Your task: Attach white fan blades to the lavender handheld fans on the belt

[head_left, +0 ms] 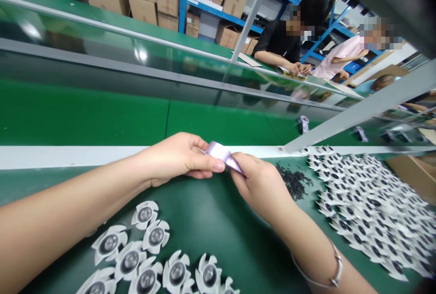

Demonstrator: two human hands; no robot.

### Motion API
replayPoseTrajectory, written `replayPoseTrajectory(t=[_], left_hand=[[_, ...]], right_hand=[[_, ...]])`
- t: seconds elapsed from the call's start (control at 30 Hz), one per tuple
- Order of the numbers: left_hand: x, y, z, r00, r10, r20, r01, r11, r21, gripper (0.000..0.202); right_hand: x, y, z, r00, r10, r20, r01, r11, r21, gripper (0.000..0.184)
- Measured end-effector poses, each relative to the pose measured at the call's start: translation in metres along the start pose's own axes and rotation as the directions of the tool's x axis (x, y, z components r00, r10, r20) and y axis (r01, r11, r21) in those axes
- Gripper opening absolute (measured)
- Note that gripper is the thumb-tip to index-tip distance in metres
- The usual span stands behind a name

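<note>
Both my hands meet over the green work surface and pinch one small pale lilac folded card piece (223, 154). My left hand (177, 158) grips its left side with thumb and fingers closed. My right hand (260, 183) holds its right end, fingers curled; a thin bracelet sits on that wrist. Several flat white pinwheel-shaped cut-outs with dark round centres (150, 257) lie near my left forearm.
A large heap of similar cut-outs (371, 203) fills the right side, with a small pile of dark bits (294, 180) beside it. A green conveyor belt (102, 112) runs behind a white strip. Two people work across the line; cardboard boxes fill blue shelving behind.
</note>
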State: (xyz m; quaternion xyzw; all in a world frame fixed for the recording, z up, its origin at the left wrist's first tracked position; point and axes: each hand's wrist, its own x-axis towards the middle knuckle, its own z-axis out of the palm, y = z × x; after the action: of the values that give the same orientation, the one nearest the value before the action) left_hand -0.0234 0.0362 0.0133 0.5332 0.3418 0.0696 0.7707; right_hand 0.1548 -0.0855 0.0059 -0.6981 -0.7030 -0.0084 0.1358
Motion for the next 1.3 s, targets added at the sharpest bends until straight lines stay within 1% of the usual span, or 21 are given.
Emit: replayPoseTrajectory(t=[0.1,0.17,0.2,0.27,0.3,0.33,0.37,0.4,0.47,0.5,0.53,0.57,0.63,0.7,0.77,0.87,0.97,1.03,1.1,1.23,1.3], left_hand=[[-0.002,0.002,0.001,1.0,-0.03,0.007,0.031,0.996,-0.089,0.053],[-0.004,0.008,-0.002,0.999,-0.02,0.028,0.023,0.996,-0.088,0.058],[-0.006,0.013,-0.006,1.0,-0.002,0.03,0.003,1.0,-0.025,0.063],[-0.012,0.024,-0.017,0.999,0.054,0.006,-0.054,0.965,0.256,0.076],[-0.016,0.031,-0.023,0.996,0.086,-0.013,-0.071,0.895,0.441,0.079],[-0.021,0.036,-0.028,0.995,0.099,-0.014,-0.07,0.788,0.612,0.077],[-0.025,0.04,-0.033,0.997,0.074,0.002,-0.051,0.667,0.743,0.072],[-0.03,0.042,-0.037,1.0,0.008,0.018,-0.019,0.553,0.833,0.064],[-0.037,0.041,-0.04,0.987,-0.163,0.005,0.057,0.372,0.927,0.053],[-0.039,0.038,-0.041,0.975,-0.221,-0.016,0.087,0.313,0.946,0.051],[-0.039,0.035,-0.041,0.968,-0.247,-0.037,0.109,0.28,0.954,0.05],[-0.039,0.031,-0.041,0.968,-0.246,-0.048,0.118,0.278,0.953,0.049],[-0.036,0.026,-0.041,0.974,-0.228,-0.001,0.083,0.35,0.933,0.045],[-0.032,0.025,-0.039,0.977,-0.201,0.076,0.02,0.438,0.899,0.036],[-0.027,0.025,-0.032,0.981,-0.132,0.139,-0.057,0.491,0.869,0.025],[-0.017,0.021,-0.016,0.98,0.028,0.198,-0.185,0.5,0.846,0.02],[-0.007,0.013,-0.002,0.958,0.174,0.227,-0.285,0.494,0.822,0.024],[-0.004,0.009,0.004,0.946,0.226,0.232,-0.317,0.497,0.808,0.025],[-0.003,0.007,0.005,0.951,0.225,0.211,-0.298,0.495,0.816,0.029],[-0.003,0.004,-0.001,0.97,0.181,0.164,-0.232,0.478,0.847,0.066],[0.0,0.0,-0.006,0.967,0.195,0.167,-0.242,0.471,0.848,0.063]], right_hand=[[-0.002,-0.004,-0.001,1.0,0.008,0.021,-0.011,0.992,0.129,0.006],[-0.002,-0.004,-0.002,0.998,0.008,0.055,-0.021,0.97,0.243,0.015],[0.0,-0.003,-0.003,0.997,0.031,0.076,-0.05,0.966,0.253,0.02],[0.009,0.003,-0.003,0.987,0.13,0.099,-0.145,0.976,0.161,0.027],[0.017,0.008,-0.002,0.977,0.192,0.091,-0.2,0.976,0.085,0.031],[0.028,0.014,0.0,0.966,0.248,0.073,-0.249,0.968,0.014,0.033],[0.04,0.021,0.004,0.956,0.289,0.05,-0.287,0.957,-0.04,0.034],[0.053,0.028,0.008,0.948,0.317,0.031,-0.314,0.946,-0.075,0.034],[0.08,0.041,0.016,0.937,0.35,0.018,-0.345,0.929,-0.131,0.032],[0.092,0.048,0.019,0.937,0.349,0.028,-0.341,0.929,-0.146,0.032],[0.102,0.053,0.02,0.941,0.335,0.046,-0.325,0.933,-0.152,0.032],[0.11,0.058,0.018,0.948,0.311,0.066,-0.299,0.942,-0.151,0.032],[0.115,0.066,0.008,0.965,0.249,0.083,-0.237,0.962,-0.133,0.032],[0.102,0.071,-0.008,0.978,0.195,0.068,-0.188,0.977,-0.099,0.028],[0.072,0.074,-0.023,0.987,0.155,0.045,-0.153,0.987,-0.05,0.023],[0.011,0.073,-0.032,0.993,0.112,0.023,-0.112,0.993,0.03,0.014],[-0.042,0.068,-0.024,0.997,0.077,0.003,-0.077,0.993,0.089,0.011],[-0.062,0.063,-0.017,0.998,0.051,-0.025,-0.047,0.99,0.132,0.011],[-0.07,0.059,-0.011,0.999,0.015,-0.036,-0.009,0.988,0.154,0.013],[-0.065,0.055,-0.011,0.998,-0.062,0.032,0.06,0.996,0.058,0.015],[-0.059,0.053,-0.014,0.99,-0.115,0.077,0.118,0.992,-0.036,0.017]])
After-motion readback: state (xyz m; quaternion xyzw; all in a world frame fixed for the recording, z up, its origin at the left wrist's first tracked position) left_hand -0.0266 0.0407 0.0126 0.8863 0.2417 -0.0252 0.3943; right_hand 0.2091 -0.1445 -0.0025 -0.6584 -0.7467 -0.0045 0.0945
